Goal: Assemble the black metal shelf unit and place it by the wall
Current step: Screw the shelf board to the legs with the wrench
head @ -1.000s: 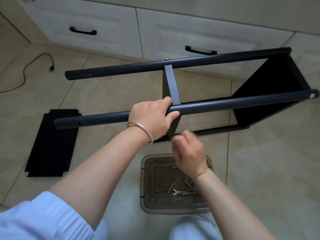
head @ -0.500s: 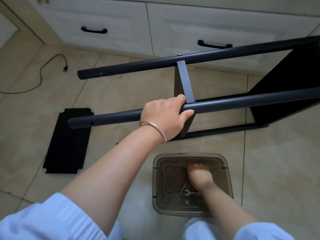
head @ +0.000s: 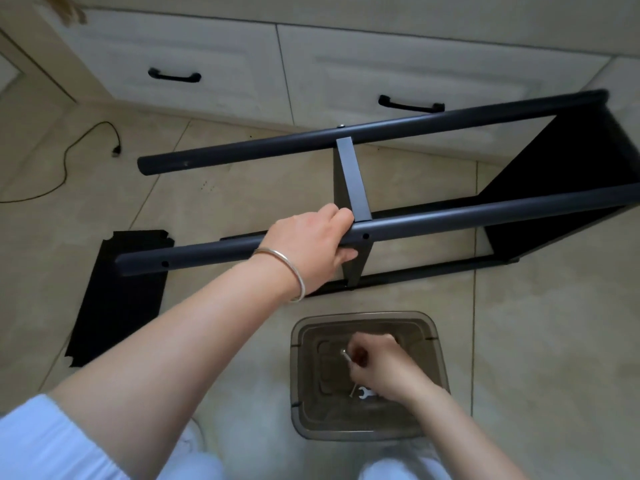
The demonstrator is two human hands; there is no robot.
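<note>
Frame lies on its side on the floor before the cabinet: end shelf and middle shelf sit between the tubes, but the bolt hole at the middle joint shows empty. A third shelf lies loose on the floor by the open tube ends. Left hand grips the near tube beside that joint; right hand, down in the bin, pinches a bolt, wrench just beside. Roughly halfway by my reckoning; standing it at the wall not yet done.

Black metal shelf unit, partly assembled, lying on its side on the floor tiles; loose black shelf panel flat at left.
</note>
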